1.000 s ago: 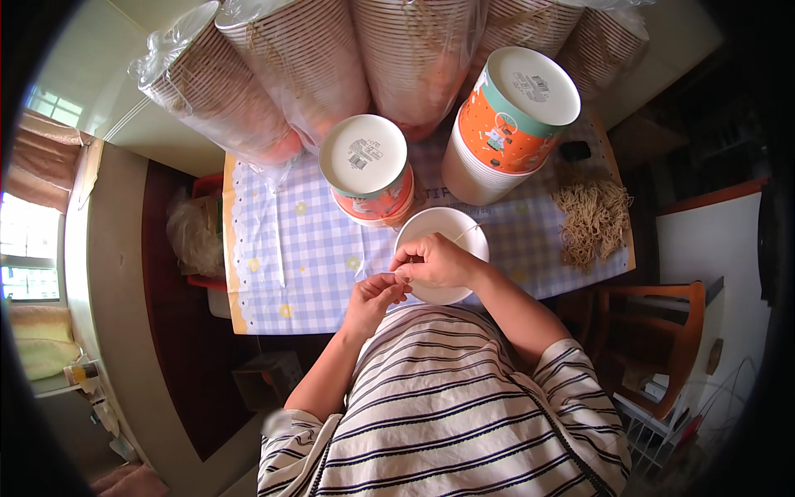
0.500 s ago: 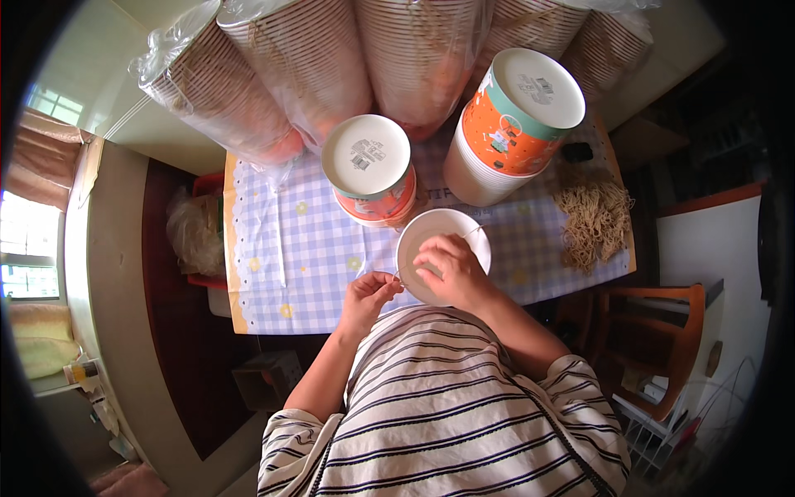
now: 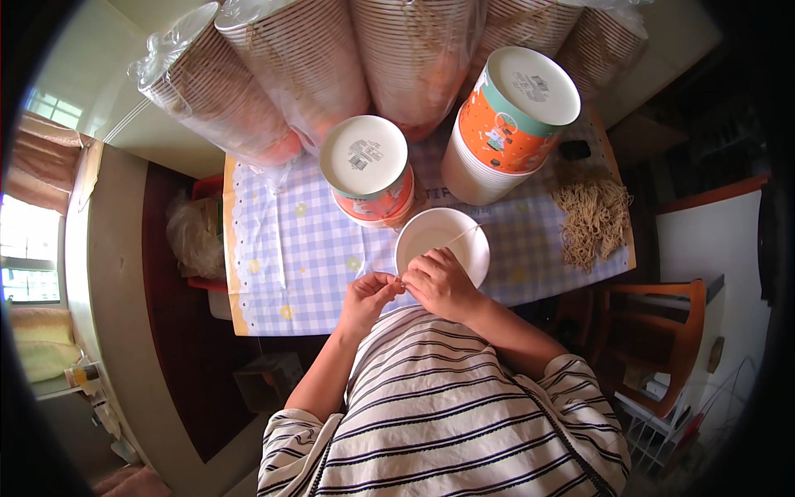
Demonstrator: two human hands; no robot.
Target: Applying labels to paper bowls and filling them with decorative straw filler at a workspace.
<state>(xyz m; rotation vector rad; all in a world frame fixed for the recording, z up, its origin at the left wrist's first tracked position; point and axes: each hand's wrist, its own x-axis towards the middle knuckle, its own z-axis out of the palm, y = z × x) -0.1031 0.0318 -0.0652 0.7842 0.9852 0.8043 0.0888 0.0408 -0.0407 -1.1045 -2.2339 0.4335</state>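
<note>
A white round paper tub (image 3: 421,230) stands open side up at the table's near edge, in front of my body. A thin beige string (image 3: 464,234) runs from under my right hand across the tub toward its far right rim. At the tub's near left rim my left hand (image 3: 366,300) is closed, thumb and forefinger pinching the string's end. My right hand (image 3: 440,286) lies over the near side of the tub, its fingers bent together and meeting the left fingertips at the string. Its fingers hide the exact grip and part of the string.
Upturned orange and green paper tubs stand in a short stack (image 3: 364,156) and a taller stack (image 3: 513,124) beyond. Plastic-wrapped tub stacks (image 3: 414,58) line the back. A heap of beige strings (image 3: 592,217) lies right on the checked tablecloth (image 3: 310,248). A wooden chair (image 3: 691,331) stands right.
My right hand has come down and left from above the tub to meet my left fingertips. My left hand has stayed nearly in place, still pinching.
</note>
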